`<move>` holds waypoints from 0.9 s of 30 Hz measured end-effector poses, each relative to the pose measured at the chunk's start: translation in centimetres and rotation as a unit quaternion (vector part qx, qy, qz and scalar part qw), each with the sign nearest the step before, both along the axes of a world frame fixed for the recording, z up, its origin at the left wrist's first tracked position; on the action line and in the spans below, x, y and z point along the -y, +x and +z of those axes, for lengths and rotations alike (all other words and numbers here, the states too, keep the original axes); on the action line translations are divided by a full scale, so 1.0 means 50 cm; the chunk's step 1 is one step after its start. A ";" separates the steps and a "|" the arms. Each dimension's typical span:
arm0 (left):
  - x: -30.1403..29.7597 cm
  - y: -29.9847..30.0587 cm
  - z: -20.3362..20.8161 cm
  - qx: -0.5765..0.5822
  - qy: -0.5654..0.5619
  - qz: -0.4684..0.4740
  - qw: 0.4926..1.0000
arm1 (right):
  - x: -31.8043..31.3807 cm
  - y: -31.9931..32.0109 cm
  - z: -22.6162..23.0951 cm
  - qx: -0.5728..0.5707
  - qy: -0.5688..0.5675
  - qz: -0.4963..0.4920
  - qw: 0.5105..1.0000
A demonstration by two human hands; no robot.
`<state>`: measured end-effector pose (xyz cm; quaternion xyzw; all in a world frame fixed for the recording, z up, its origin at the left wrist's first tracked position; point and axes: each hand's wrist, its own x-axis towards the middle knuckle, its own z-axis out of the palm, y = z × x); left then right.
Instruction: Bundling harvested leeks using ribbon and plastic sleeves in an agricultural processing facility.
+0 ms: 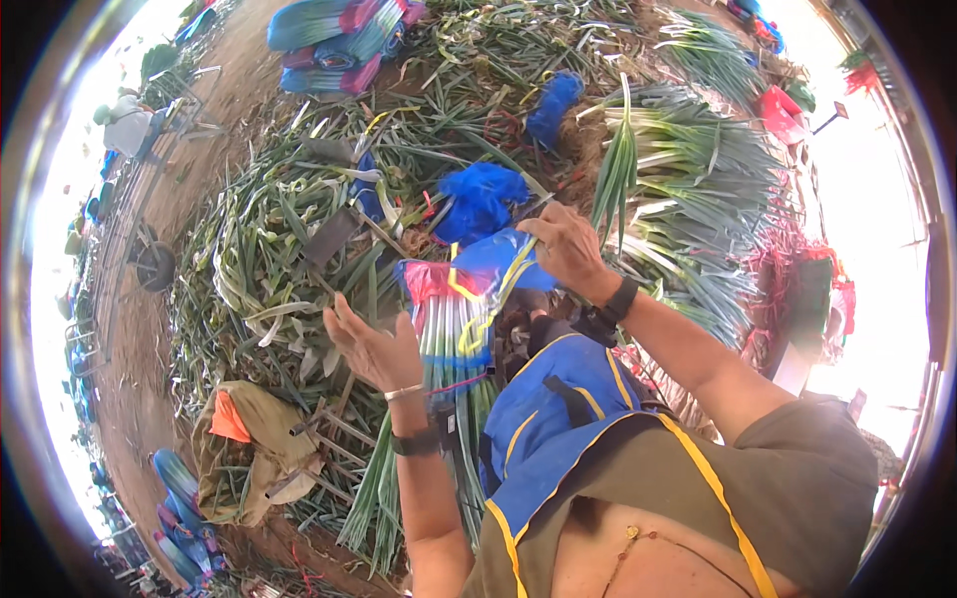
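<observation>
My right hand (573,251) pinches the edge of a blue see-through plastic sheet (490,257) with yellow edging, lifted over a bundle of spring onions (451,329). White stalks show at the bundle's upper end under a pink and blue wrapping, and its green leaves run down toward me. Just left of the bundle, my left hand (377,351) is open, fingers spread, with nothing in it. A pink tie (459,384) crosses the bundle lower down. Beyond the sheet lies a crumpled blue plastic heap (480,199).
Loose spring onions (698,179) lie piled on the right. Leaf scraps (261,239) cover the ground at left. Wrapped bundles (344,45) are stacked at the far left. A brownish cloth (264,453) lies near left, and a metal cart (140,229) stands beyond the scraps.
</observation>
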<state>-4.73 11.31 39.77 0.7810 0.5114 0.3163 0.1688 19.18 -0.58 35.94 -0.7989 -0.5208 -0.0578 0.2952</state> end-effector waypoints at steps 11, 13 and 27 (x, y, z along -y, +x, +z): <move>-0.052 0.145 -0.076 0.102 -0.173 -0.159 0.967 | -0.105 -0.041 0.079 -0.049 0.010 0.045 0.998; -0.068 0.156 -0.069 0.118 -0.254 -0.158 0.947 | -0.113 -0.013 0.059 -0.052 0.001 0.018 0.999; -0.181 0.122 -0.112 -0.183 -0.016 -0.067 0.981 | -0.110 0.144 -0.057 -0.206 -0.256 -0.103 0.939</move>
